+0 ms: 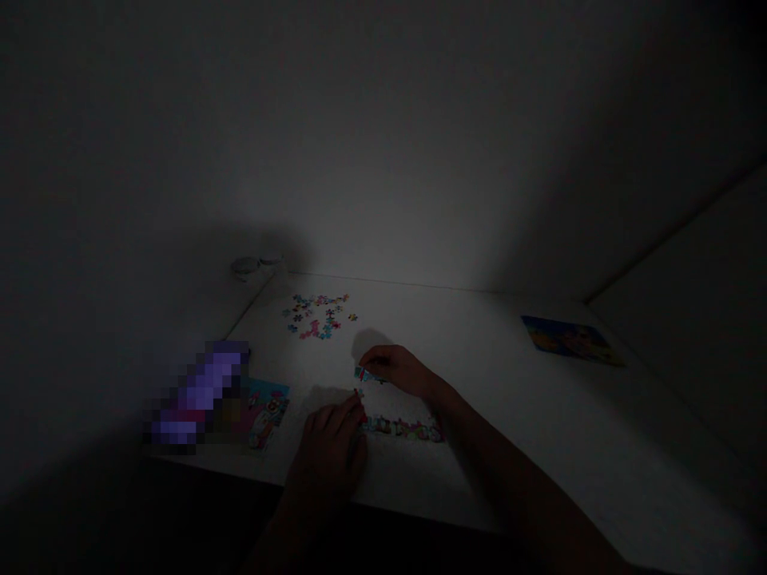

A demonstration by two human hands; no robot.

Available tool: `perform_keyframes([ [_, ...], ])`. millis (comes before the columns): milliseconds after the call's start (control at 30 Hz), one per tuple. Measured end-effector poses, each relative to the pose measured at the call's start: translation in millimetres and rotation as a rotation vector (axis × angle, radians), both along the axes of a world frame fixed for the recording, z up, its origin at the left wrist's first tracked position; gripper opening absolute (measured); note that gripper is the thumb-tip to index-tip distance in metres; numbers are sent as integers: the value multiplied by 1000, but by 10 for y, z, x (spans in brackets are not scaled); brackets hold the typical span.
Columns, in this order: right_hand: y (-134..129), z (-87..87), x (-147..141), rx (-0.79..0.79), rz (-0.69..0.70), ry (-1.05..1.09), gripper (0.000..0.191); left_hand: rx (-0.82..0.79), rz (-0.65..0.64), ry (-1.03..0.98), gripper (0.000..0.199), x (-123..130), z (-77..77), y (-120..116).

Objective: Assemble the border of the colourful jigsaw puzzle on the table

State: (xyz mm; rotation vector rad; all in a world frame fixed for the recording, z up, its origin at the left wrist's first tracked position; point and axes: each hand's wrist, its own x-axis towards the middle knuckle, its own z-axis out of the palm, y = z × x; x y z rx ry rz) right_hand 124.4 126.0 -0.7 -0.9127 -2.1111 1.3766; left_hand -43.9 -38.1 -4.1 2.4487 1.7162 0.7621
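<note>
On a white table, a joined strip of puzzle pieces lies between my two forearms. My left hand rests at the strip's left end, its fingertips pinched on a small puzzle piece. Above the strip, my right hand has its fingertips closed on a puzzle section with blue and red parts; the hand partly covers it. Loose puzzle pieces are spread farther back, to the left of my right hand. The scene is very dim, so fine details are hard to make out.
A colourful picture sheet lies at the left, beside a blurred, glowing purple object. Another dark picture card lies at the right. A clear item sits at the back left corner. Walls border the table.
</note>
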Motion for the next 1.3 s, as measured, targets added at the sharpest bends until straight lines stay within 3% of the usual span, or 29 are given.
perform_keyframes([
  [1300, -46, -16, -51, 47, 64, -23, 15, -30, 5, -20, 31, 4, 3, 3],
])
